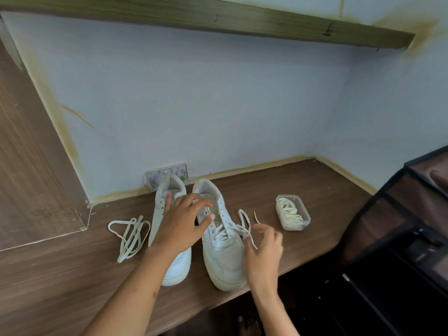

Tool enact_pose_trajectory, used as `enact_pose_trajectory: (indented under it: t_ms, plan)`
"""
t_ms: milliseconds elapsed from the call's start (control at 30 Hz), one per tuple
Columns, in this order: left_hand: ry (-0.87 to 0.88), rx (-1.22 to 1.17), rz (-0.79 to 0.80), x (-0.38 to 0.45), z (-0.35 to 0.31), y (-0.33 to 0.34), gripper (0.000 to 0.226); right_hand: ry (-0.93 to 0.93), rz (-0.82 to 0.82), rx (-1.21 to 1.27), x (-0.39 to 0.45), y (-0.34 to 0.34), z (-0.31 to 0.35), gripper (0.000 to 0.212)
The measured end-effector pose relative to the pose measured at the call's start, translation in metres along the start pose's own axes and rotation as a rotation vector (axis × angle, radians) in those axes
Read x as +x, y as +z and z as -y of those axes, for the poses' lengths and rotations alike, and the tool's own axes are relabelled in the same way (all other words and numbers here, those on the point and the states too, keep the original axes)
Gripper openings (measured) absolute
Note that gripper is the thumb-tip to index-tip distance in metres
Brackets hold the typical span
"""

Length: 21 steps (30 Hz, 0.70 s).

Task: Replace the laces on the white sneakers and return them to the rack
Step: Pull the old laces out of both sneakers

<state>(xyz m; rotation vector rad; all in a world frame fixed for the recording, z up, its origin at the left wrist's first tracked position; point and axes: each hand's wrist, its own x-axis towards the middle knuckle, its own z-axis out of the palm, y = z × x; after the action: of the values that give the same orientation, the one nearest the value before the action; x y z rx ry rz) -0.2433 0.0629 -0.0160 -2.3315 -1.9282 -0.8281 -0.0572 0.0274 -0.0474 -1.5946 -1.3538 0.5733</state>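
At frame centre, the spread left hand [180,221] steadies the right-hand white leather sneaker [221,238]; the right hand [264,248] pinches its limp, light cream lace [244,226], best pulled near the tip.

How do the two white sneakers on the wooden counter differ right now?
The left white sneaker shows empty eyelets with no lace, and the left hand rests over it. The right white sneaker is threaded with a white lace, whose end the right hand pinches. The left sneaker's toe looks cleaner; the right one's looks yellowed. Both stand upright, toes toward the person.
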Motion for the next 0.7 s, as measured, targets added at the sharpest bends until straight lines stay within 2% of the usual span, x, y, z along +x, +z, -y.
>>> enact_pose_trajectory:
  t_ms: [100,167,333,433,500,600,700]
  plan:
    - [0.011,0.064,-0.052,0.004,-0.011,0.001,0.047,-0.036,0.164,-0.093,-0.015,0.005,-0.002,0.035]
    - [0.007,0.121,-0.009,0.004,-0.022,0.002,0.039,-0.077,0.219,-0.165,-0.020,0.009,-0.003,0.046]
    - [-0.019,0.162,0.124,0.005,-0.038,0.015,0.032,-0.188,0.239,-0.263,-0.023,0.016,-0.004,0.069]
    - [-0.039,0.148,0.112,0.006,-0.035,0.017,0.026,-0.214,0.249,-0.284,-0.019,0.022,-0.007,0.075]
    - [-0.042,0.136,0.076,0.006,-0.032,0.012,0.020,-0.205,0.239,-0.264,-0.016,0.027,-0.009,0.072]
    - [-0.073,-0.007,-0.017,0.005,-0.026,-0.003,0.010,-0.195,0.215,-0.240,-0.013,0.031,-0.010,0.069]
    - [-0.150,-0.257,-0.023,0.001,-0.014,-0.023,0.022,-0.174,0.195,-0.196,-0.011,0.032,-0.011,0.071]
